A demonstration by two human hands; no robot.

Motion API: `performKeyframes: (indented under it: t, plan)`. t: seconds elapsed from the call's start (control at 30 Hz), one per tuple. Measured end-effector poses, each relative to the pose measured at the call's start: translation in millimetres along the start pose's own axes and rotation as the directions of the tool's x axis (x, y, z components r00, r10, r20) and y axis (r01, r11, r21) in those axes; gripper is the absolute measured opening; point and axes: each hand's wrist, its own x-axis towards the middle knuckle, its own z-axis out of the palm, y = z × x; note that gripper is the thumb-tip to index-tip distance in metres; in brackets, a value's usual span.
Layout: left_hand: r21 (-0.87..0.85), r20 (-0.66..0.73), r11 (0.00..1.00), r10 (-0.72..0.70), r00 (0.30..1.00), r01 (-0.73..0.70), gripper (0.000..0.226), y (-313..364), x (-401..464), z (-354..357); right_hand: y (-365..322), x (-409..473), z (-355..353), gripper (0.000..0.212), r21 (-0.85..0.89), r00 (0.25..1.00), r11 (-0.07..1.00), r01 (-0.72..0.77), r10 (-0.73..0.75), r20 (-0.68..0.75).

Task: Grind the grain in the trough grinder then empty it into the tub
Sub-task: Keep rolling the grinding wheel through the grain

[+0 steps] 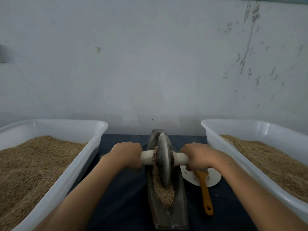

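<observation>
Between two white tubs (pixel 70 165) (pixel 233 142) of grain: trough grinder (pixel 175 212), wheel (pixel 164 160) in crushed grain (pixel 164 195). Left grip (pixel 127 155), right grip (pixel 197 155) curled round axle handles. Beside right: yellow-handled brush (pixel 205 192) lay on white disc (pixel 213 180).

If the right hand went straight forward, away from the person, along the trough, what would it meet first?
Probably nothing near: ahead of the right hand, which grips the roller handle, lies bare dark table, then the wall. The right tub stands just beside that line; depth is unclear.
</observation>
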Motion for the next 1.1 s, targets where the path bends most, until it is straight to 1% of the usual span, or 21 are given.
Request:
performKeyframes:
  t: [0.07,0.17,0.23,0.27,0.33,0.4,0.47,0.53,0.57,0.63,0.7,0.77,0.83,0.9,0.93,1.0,1.03,1.1]
  plan:
    - [0.017,-0.097,1.0,-0.018,0.995,0.02,0.036,2,1,4,-1,2,4,0.02,-0.05,0.992,0.999,-0.004,-0.002,-0.127]
    - [0.002,-0.256,0.999,-0.049,0.965,0.051,0.025,5,2,12,-3,7,13,0.017,-0.079,0.933,0.997,-0.026,-0.004,-0.36]
    - [-0.012,-0.33,0.998,-0.065,0.942,0.064,0.018,6,1,16,-3,10,18,0.018,-0.089,0.893,0.996,-0.026,-0.017,-0.451]
    - [-0.016,-0.348,0.998,-0.066,0.935,0.064,0.017,7,1,17,-3,11,20,0.018,-0.093,0.883,0.995,-0.025,-0.021,-0.469]
    - [-0.015,-0.328,0.998,-0.056,0.943,0.054,0.019,5,2,16,-2,10,18,0.016,-0.092,0.895,0.995,-0.022,-0.021,-0.446]
    - [0.002,-0.226,0.999,-0.037,0.973,0.039,0.027,4,3,12,-1,7,12,0.012,-0.083,0.94,0.996,-0.013,-0.016,-0.341]
    - [0.024,-0.111,1.0,-0.015,0.994,0.018,0.035,2,3,6,0,5,4,0.023,-0.066,0.987,0.998,-0.008,-0.002,-0.163]
    - [0.009,-0.002,1.0,0.003,1.0,-0.003,0.043,1,0,1,0,2,-1,0.036,-0.005,1.0,1.0,-0.017,0.017,0.002]
    - [-0.005,0.038,1.0,0.009,0.999,-0.009,0.046,1,-1,-1,0,1,-3,0.04,0.033,0.998,0.999,-0.023,0.021,0.055]
    - [-0.012,0.074,1.0,0.008,0.997,-0.007,0.048,1,-2,-3,1,0,-4,0.044,0.07,0.994,0.997,-0.024,0.017,0.104]
    - [-0.003,0.054,1.0,-0.01,0.998,0.01,0.046,3,-2,-2,0,0,-3,0.041,0.048,0.996,0.999,-0.022,0.018,0.088]
    - [-0.002,-0.01,1.0,-0.028,1.0,0.028,0.042,3,-1,1,-1,1,-1,0.033,-0.008,1.0,1.0,-0.021,0.021,0.005]
    - [-0.011,-0.101,0.999,-0.048,0.994,0.047,0.034,3,2,5,-3,4,4,0.024,-0.066,0.986,0.998,-0.024,0.012,-0.165]
    - [-0.018,-0.215,0.997,-0.072,0.974,0.07,0.026,4,3,10,-4,7,11,0.016,-0.087,0.94,0.995,-0.04,0.007,-0.341]
    - [-0.021,-0.27,0.997,-0.078,0.96,0.076,0.022,5,3,12,-5,8,14,0.012,-0.088,0.917,0.995,-0.044,0.006,-0.398]
    - [-0.021,-0.337,0.997,-0.075,0.939,0.072,0.019,6,3,14,-5,8,16,0.013,-0.079,0.904,0.995,-0.053,0.014,-0.427]
    - [-0.018,-0.332,0.998,-0.067,0.941,0.065,0.02,6,3,14,-5,8,16,0.013,-0.078,0.914,0.995,-0.056,0.019,-0.404]
    - [0.004,-0.256,0.999,-0.035,0.966,0.038,0.025,4,3,11,-3,6,11,0.015,-0.083,0.948,0.996,-0.044,0.016,-0.318]
